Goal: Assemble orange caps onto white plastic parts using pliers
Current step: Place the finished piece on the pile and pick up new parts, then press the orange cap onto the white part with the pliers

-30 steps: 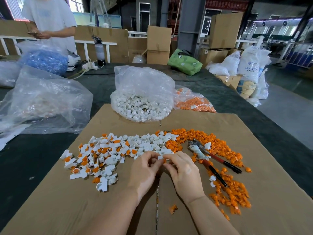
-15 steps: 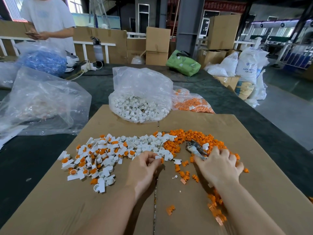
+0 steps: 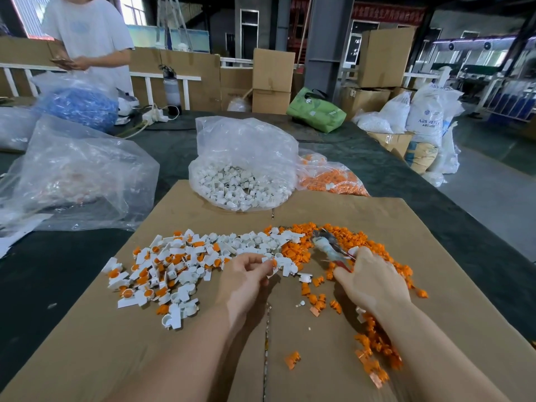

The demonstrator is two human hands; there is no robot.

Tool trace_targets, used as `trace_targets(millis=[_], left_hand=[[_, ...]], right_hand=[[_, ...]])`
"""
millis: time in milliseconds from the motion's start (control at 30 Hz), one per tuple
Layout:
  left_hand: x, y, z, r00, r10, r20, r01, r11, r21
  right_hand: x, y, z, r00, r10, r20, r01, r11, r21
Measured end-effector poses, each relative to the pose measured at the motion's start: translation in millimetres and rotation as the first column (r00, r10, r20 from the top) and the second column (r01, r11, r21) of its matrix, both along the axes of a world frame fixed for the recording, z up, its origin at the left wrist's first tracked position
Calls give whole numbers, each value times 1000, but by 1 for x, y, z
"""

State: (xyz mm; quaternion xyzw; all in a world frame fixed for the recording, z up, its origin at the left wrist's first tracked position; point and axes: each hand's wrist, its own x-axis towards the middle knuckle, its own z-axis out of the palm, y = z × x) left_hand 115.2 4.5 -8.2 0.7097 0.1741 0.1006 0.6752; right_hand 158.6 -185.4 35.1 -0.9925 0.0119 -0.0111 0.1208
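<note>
My left hand (image 3: pixel 246 277) pinches a small white plastic part with an orange cap (image 3: pixel 271 263) at its fingertips, above the cardboard sheet (image 3: pixel 179 352). My right hand (image 3: pixel 372 282) grips the handles of the pliers (image 3: pixel 327 245), whose worn jaws point up and away, lifted over the orange caps. A pile of loose orange caps (image 3: pixel 348 239) lies to the right. White parts (image 3: pixel 255 242) spread across the middle, and capped white parts (image 3: pixel 156 271) lie to the left.
A clear bag of white parts (image 3: pixel 240 181) and a bag of orange caps (image 3: pixel 327 178) stand at the cardboard's far edge. A large crumpled plastic bag (image 3: pixel 75 175) lies left. A person in a white shirt (image 3: pixel 87 33) stands at the far left. Boxes and sacks line the back.
My right hand left my left hand, swept right across the orange caps and picked up the pliers, raising them. Some caps scattered toward the middle. My left hand kept its part.
</note>
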Motion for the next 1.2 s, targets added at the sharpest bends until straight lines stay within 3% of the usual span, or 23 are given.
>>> trace_targets(millis=[67,167,233,400,567,767,1200], left_hand=[[3,0,6,1000,-4,-5,4,992,-128],[7,-1,14,1000,-8,-13,5,968,-253],[8,-1,17,1000,7,-18,-12,957,-290],[7,2,20,997,57,-42,-68,943,-325],[9,4,20,995,73,-73,-93,941,-324],[16,7,20,991,106,-87,-129,936,-329],[19,1,22,992,110,-62,-126,911,-393]], right_hand=[[-6,8,9,994,111,-17,-109,989,103],[-15,21,22,945,285,-158,-192,879,436],[-21,27,26,901,352,-252,-162,814,557],[-30,33,29,820,407,-402,-26,728,685],[-31,34,30,749,448,-487,29,712,701],[-31,35,34,731,464,-500,45,699,714],[-26,37,35,779,438,-449,-53,759,649]])
